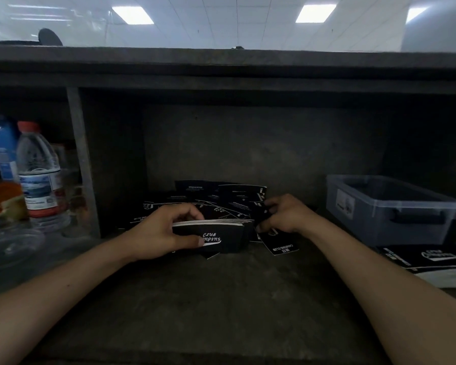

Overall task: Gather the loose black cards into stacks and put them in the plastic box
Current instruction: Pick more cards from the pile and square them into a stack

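My left hand [166,231] grips a stack of black cards [221,234], thumb on the front face printed "CAMPING CLUB", fingers curled over the top edge. Behind it several loose black cards [216,197] lie scattered and leaning at the back of the dark shelf. My right hand [282,214] reaches into that pile and pinches a loose card [259,210] at its right side. One more loose card [282,247] lies flat just below my right hand. The translucent plastic box [390,206] stands open at the right, apart from both hands.
A water bottle with a red cap [38,169], a blue bottle [4,151] and an orange container [0,197] stand at the left behind a vertical divider [83,164]. A clear bowl [13,246] sits near the left front. A black printed booklet [432,262] lies below the box.
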The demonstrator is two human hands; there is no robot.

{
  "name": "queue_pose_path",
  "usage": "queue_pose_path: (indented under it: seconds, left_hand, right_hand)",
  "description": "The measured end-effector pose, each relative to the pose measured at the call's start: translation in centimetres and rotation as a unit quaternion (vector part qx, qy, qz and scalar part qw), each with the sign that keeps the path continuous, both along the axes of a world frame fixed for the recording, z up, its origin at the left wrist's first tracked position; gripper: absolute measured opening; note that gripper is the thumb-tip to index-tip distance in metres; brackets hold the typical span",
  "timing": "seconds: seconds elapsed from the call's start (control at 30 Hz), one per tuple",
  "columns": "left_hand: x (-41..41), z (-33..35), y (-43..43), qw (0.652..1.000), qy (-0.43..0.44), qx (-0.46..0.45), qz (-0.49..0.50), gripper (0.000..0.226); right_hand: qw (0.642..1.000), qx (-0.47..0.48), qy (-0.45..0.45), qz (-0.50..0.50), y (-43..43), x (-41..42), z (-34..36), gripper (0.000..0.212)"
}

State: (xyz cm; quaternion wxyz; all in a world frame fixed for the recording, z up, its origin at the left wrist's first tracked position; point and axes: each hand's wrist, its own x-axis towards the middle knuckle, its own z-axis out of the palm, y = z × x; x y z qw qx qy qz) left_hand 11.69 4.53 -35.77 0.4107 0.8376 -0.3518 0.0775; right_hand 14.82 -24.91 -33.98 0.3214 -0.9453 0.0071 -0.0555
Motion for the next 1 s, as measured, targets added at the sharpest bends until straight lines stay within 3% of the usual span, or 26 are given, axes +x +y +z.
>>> queue_pose_path:
  seconds: [0.1,0.17,0.23,0.33,0.4,0.5,0.7,0.9,0.93,1.0]
  left_hand:
    - [0.1,0.0,0.0,1.000,-0.009,0.011,0.007,0.027]
    - [0.1,-0.1,0.1,1.000,-0.007,0.012,0.005,0.028]
    - [0.1,-0.1,0.1,1.000,-0.002,0.012,0.005,0.028]
    - [0.2,-0.1,0.1,1.000,0.001,0.010,0.006,0.026]
    - [0.3,-0.2,0.1,1.000,0.001,0.003,0.011,0.024]
    - [0.3,-0.1,0.1,1.000,-0.002,0.012,0.028,0.024]
    - [0.1,0.1,0.1,0.999,0.007,0.020,0.041,0.027]
    - [0.3,0.0,0.1,0.999,0.020,-0.008,0.031,0.033]
    - [0.3,0.0,0.1,0.999,0.028,-0.020,0.023,0.040]
    - [0.4,-0.1,0.1,0.997,0.051,-0.051,0.010,0.058]
  right_hand:
    - [0.999,-0.006,-0.005,-0.047,-0.6,0.1,0.5,0.063]
    - [0.995,0.034,-0.047,-0.075,-1.2,0.5,1.0,0.035]
    - [0.979,0.171,-0.065,-0.086,-1.6,0.7,1.7,0.017]
    - [0.909,0.395,-0.095,-0.096,-1.9,0.6,2.4,0.024]
    - [0.869,0.451,-0.168,-0.114,-2.0,0.6,2.6,0.021]
    - [0.846,0.488,-0.191,-0.099,-1.6,0.3,2.7,0.013]
    - [0.868,0.495,-0.018,-0.002,0.9,-0.6,1.7,0.019]
    - [0.831,0.553,-0.064,-0.001,0.8,-0.1,1.9,0.014]
    - [0.836,0.547,-0.037,0.011,0.7,-0.2,1.8,0.014]
    - [0.887,0.457,0.044,0.050,0.7,-0.6,1.4,0.021]
